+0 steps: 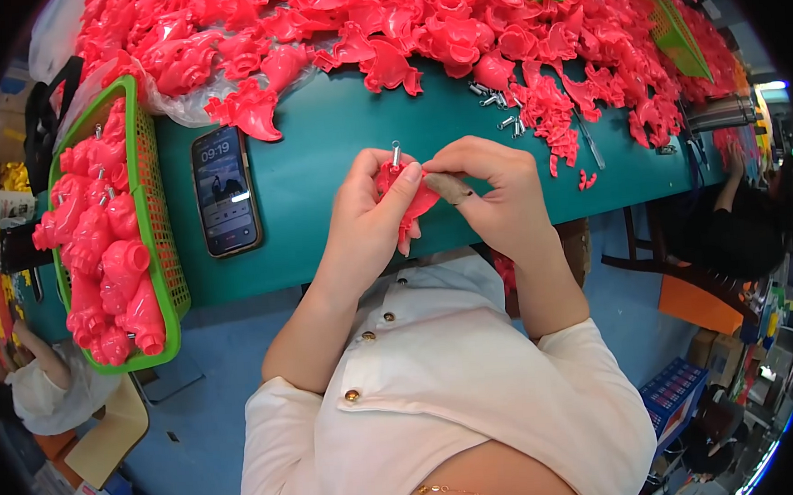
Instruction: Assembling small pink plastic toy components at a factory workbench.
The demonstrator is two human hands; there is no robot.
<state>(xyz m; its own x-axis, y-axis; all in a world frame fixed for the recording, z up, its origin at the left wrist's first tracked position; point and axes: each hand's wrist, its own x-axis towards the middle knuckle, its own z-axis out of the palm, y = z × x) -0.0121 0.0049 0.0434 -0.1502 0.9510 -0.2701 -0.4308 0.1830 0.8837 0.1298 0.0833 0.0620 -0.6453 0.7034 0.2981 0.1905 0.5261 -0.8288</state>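
Closest in, over the near edge of the teal table, the left hand is curled around a red plastic part, fingers closed on it, with a small metal pin sticking up above the thumb. The right hand pinches the same part from the other side, fingertips meeting the left thumb. Left of them lies a phone, then a green basket of red pieces. Farther back sit loose metal pins and a big heap of red parts.
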